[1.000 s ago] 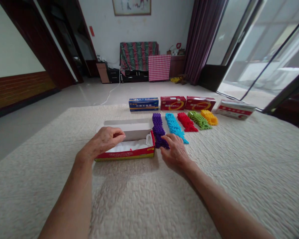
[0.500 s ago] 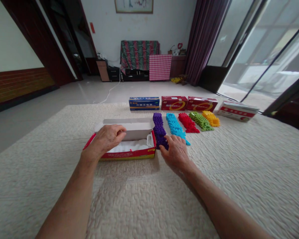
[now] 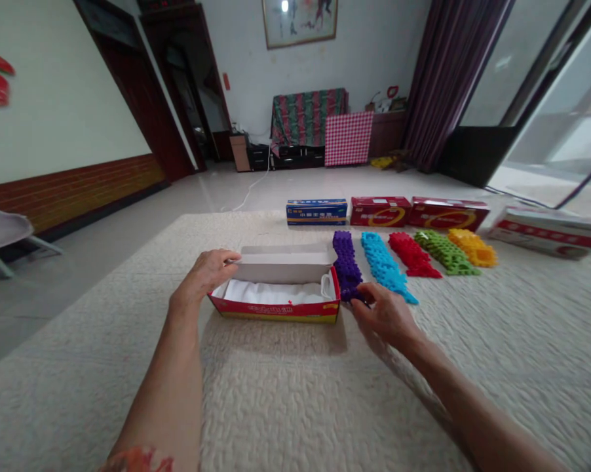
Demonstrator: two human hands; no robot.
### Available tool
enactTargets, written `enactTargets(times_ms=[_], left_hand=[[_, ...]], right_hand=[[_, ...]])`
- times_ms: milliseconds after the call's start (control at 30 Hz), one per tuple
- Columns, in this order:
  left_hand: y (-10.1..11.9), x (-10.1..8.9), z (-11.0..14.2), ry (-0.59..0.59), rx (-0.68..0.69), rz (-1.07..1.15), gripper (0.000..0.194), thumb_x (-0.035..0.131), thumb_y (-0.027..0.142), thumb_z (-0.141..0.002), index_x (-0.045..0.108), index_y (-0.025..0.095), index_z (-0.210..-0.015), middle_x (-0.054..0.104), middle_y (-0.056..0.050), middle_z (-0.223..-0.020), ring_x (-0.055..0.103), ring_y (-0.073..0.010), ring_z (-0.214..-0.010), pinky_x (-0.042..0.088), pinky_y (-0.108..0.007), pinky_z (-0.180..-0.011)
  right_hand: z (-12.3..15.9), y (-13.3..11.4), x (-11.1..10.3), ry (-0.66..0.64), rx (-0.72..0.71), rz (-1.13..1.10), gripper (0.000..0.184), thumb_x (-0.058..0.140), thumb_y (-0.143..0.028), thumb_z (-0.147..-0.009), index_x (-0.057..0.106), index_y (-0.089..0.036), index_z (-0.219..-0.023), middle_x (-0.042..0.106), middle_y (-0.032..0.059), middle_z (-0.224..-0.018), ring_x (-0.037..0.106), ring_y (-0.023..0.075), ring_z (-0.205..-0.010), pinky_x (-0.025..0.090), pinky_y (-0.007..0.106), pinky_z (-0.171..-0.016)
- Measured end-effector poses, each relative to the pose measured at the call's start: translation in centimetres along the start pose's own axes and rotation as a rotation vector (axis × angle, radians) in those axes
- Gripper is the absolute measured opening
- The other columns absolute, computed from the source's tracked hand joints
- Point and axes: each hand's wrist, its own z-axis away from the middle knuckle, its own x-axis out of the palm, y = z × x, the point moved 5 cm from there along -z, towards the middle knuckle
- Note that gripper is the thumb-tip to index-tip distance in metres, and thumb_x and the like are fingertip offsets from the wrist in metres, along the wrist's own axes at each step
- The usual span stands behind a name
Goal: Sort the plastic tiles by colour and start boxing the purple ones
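Note:
An open red box (image 3: 277, 310) with a white lining and a raised white lid flap lies on a cream quilted surface. My left hand (image 3: 206, 275) rests on the box's left end, fingers curled over the flap's edge. My right hand (image 3: 384, 313) lies just right of the box, its fingertips closed on the near end of a purple strip of knobbly blocks (image 3: 345, 263). Beside the purple strip lie blue (image 3: 384, 269), red (image 3: 413, 254), green (image 3: 445, 252) and yellow (image 3: 472, 247) strips in a row.
Behind the strips stand a blue box (image 3: 316, 212) and two red boxes (image 3: 380, 211), with a white and red box (image 3: 550, 231) at the far right. Beyond the quilted surface (image 3: 295, 393) are a tiled floor, a dark doorway, curtains and glass doors.
The view has swung left, so everything sits further right in the frame. My left hand has slid to the box's left end. My right hand stays at the purple strip's near end.

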Motion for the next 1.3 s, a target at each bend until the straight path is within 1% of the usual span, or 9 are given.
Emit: enactTargets(times_ms=[233, 367, 433, 533, 733, 800, 933, 1033, 1300], left_hand=[[0.5, 0.9, -0.5, -0.007, 0.043, -0.035, 0.038, 0.051, 0.022, -0.078, 0.074, 0.023, -0.107, 0.073, -0.003, -0.112, 0.066, -0.0209, -0.105, 0.047, -0.026, -0.094], [0.2, 1.5, -0.8, -0.018, 0.059, -0.042, 0.040, 0.049, 0.026, -0.077, 0.074, 0.022, -0.109, 0.072, -0.003, -0.113, 0.066, -0.0216, -0.106, 0.047, -0.027, -0.094], [0.2, 1.6, -0.9, -0.022, 0.058, -0.042, 0.041, 0.048, 0.026, -0.077, 0.074, 0.022, -0.108, 0.073, -0.003, -0.112, 0.066, -0.0223, -0.106, 0.047, -0.028, -0.094], [0.4, 1.5, -1.0, -0.027, 0.050, -0.055, 0.040, 0.047, 0.026, -0.077, 0.074, 0.022, -0.107, 0.073, -0.003, -0.111, 0.067, -0.0229, -0.103, 0.048, -0.029, -0.093], [0.7, 1.3, -0.9, -0.065, 0.006, -0.092, 0.036, 0.051, 0.023, -0.081, 0.073, 0.020, -0.109, 0.072, -0.005, -0.114, 0.067, -0.0238, -0.103, 0.047, -0.030, -0.093], [0.7, 1.4, -0.8, -0.084, 0.013, -0.089, 0.036, 0.050, 0.022, -0.083, 0.072, 0.018, -0.112, 0.072, -0.007, -0.114, 0.066, -0.0236, -0.103, 0.047, -0.030, -0.092], [0.6, 1.6, -0.8, -0.095, 0.024, -0.079, 0.036, 0.049, 0.021, -0.086, 0.071, 0.017, -0.114, 0.071, -0.008, -0.115, 0.066, -0.0221, -0.104, 0.046, -0.029, -0.092], [0.4, 1.7, -0.8, -0.091, 0.012, -0.076, 0.036, 0.049, 0.021, -0.086, 0.071, 0.017, -0.113, 0.071, -0.007, -0.116, 0.065, -0.0217, -0.106, 0.045, -0.028, -0.094], [0.3, 1.9, -1.2, -0.061, 0.034, -0.110, 0.035, 0.048, 0.024, -0.085, 0.072, 0.018, -0.111, 0.072, -0.006, -0.114, 0.065, -0.0223, -0.106, 0.045, -0.028, -0.094]], right_hand=[[0.3, 0.9, -0.9, -0.302, 0.172, -0.209, 0.028, 0.059, -0.036, -0.080, 0.068, -0.016, -0.098, 0.066, 0.0015, -0.069, 0.057, 0.0147, -0.060, 0.037, 0.025, -0.052], [1.0, 0.8, -1.3, -0.464, 0.149, -0.195, 0.023, 0.061, -0.033, -0.079, 0.070, -0.017, -0.095, 0.065, 0.0007, -0.065, 0.056, 0.0130, -0.056, 0.034, 0.024, -0.049], [1.0, 0.8, -1.8, -0.420, 0.118, -0.110, 0.022, 0.063, -0.033, -0.078, 0.071, -0.018, -0.091, 0.067, 0.0023, -0.068, 0.057, 0.0137, -0.059, 0.035, 0.024, -0.051], [0.6, 0.8, -2.6, -0.253, 0.066, -0.022, 0.024, 0.062, -0.034, -0.080, 0.072, -0.017, -0.093, 0.070, 0.0045, -0.079, 0.059, 0.0144, -0.065, 0.039, 0.025, -0.057], [0.2, 0.0, -3.3, 0.090, -0.042, -0.058, 0.017, 0.055, -0.021, -0.083, 0.071, -0.017, -0.088, 0.068, 0.0034, -0.079, 0.060, 0.0137, -0.071, 0.041, 0.024, -0.067], [0.3, -0.3, -2.8, 0.084, -0.054, -0.013, 0.017, 0.053, -0.019, -0.084, 0.070, -0.017, -0.084, 0.067, 0.0039, -0.079, 0.059, 0.0139, -0.073, 0.040, 0.024, -0.068], [0.4, -0.4, -1.3, -0.074, 0.023, 0.186, 0.021, 0.048, -0.017, -0.087, 0.067, -0.017, -0.078, 0.067, 0.0065, -0.081, 0.060, 0.0161, -0.077, 0.037, 0.026, -0.068], [0.4, -0.5, -0.8, -0.137, 0.044, 0.283, 0.025, 0.044, -0.020, -0.090, 0.066, -0.018, -0.081, 0.068, 0.0074, -0.087, 0.062, 0.0173, -0.080, 0.034, 0.027, -0.065], [0.8, -1.0, -1.0, -0.144, 0.061, 0.336, 0.029, 0.040, -0.025, -0.095, 0.066, -0.018, -0.084, 0.069, 0.0072, -0.091, 0.063, 0.0166, -0.082, 0.033, 0.027, -0.064]])
